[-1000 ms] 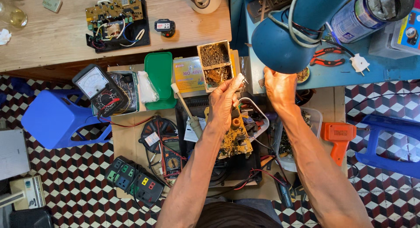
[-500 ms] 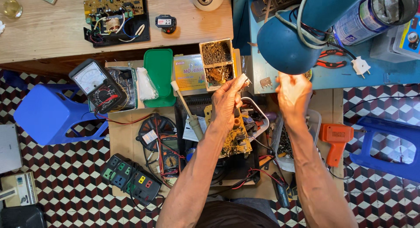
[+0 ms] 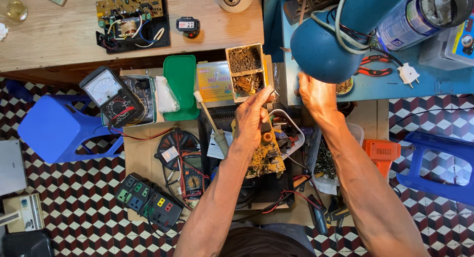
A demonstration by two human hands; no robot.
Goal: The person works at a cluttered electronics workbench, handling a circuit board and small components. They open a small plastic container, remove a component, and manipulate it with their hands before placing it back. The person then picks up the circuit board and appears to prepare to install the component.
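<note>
My left hand (image 3: 252, 116) is raised above the cluttered low bench and pinches a small pale component (image 3: 271, 92) between thumb and fingertips. My right hand (image 3: 316, 96) is beside it, a little to the right. Its fingers reach up to the lower rim of the blue lamp head (image 3: 321, 45), and what they hold, if anything, is hidden. Below both hands lies a yellow circuit board (image 3: 266, 158) among red and black wires. A two-compartment cardboard box (image 3: 244, 69) of small parts stands just behind my left hand.
An analog multimeter (image 3: 106, 96), a green tray (image 3: 180, 84), a white-handled brush (image 3: 212, 124) and a power strip (image 3: 148, 200) lie on the left. An orange tool (image 3: 382, 153) and blue stools (image 3: 59, 126) (image 3: 434, 168) flank the bench. Another circuit board (image 3: 131, 15) sits on the wooden table.
The view has swayed a little. Both hands stay raised under the lamp. My right hand has drawn slightly nearer the lamp rim, and my left keeps its pinch on the small component.
</note>
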